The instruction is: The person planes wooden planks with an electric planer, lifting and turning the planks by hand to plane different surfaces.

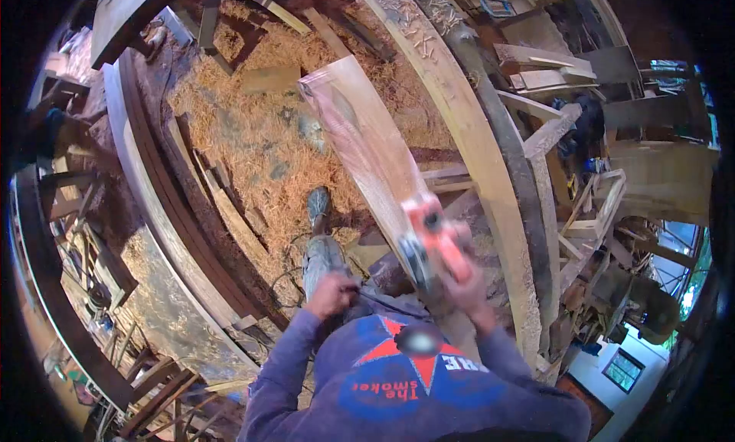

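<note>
My right hand (468,280) is wrapped round the handle of a red electric planer (435,224), blurred by motion. The planer sits at the near end of a long reddish-brown board (364,136), which slants away from me to the upper left. Close to my waist, my left hand (334,294) is closed on a dark cord (383,300) that runs across my front toward the planer side. Part of the cord is hidden against my clothing.
Wood shavings (237,128) cover the floor around my shoe (318,205). A long pale beam (459,113) runs along the right of the board. Further beams (145,166) lie to the left. Stacked offcuts (551,71) and a wooden frame (605,205) stand at the right.
</note>
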Demonstrator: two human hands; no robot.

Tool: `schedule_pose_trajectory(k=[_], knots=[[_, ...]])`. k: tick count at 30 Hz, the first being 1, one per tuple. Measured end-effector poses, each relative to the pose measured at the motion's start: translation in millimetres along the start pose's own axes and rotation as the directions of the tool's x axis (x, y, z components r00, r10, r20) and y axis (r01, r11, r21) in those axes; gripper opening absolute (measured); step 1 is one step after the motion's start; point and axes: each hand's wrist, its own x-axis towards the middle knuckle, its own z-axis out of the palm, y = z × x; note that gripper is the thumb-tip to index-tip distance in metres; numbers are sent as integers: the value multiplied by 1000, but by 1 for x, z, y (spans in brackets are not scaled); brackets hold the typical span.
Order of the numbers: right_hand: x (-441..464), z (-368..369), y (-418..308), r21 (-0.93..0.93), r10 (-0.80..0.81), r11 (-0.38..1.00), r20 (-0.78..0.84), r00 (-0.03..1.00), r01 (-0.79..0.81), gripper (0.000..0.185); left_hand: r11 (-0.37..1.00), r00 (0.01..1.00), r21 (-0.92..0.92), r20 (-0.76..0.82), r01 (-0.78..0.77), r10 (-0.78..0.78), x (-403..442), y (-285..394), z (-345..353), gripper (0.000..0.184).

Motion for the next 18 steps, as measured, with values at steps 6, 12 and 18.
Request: schedule_pose_trajectory(k=[6, 12, 18], knots=[[-6, -15, 12, -12, 132, 991, 73, 989, -132, 37, 993, 990, 14, 73, -119, 118, 13, -1, 29, 24], [151, 34, -99, 12, -153, 988, 80, 985, 152, 45, 983, 986, -154, -115, 100, -118, 14, -19, -37, 19], [268, 89, -206, -12, -200, 980, 33, 979, 200, 47, 953, 887, -229, -373, 196, -272, 20, -31, -83, 17]])
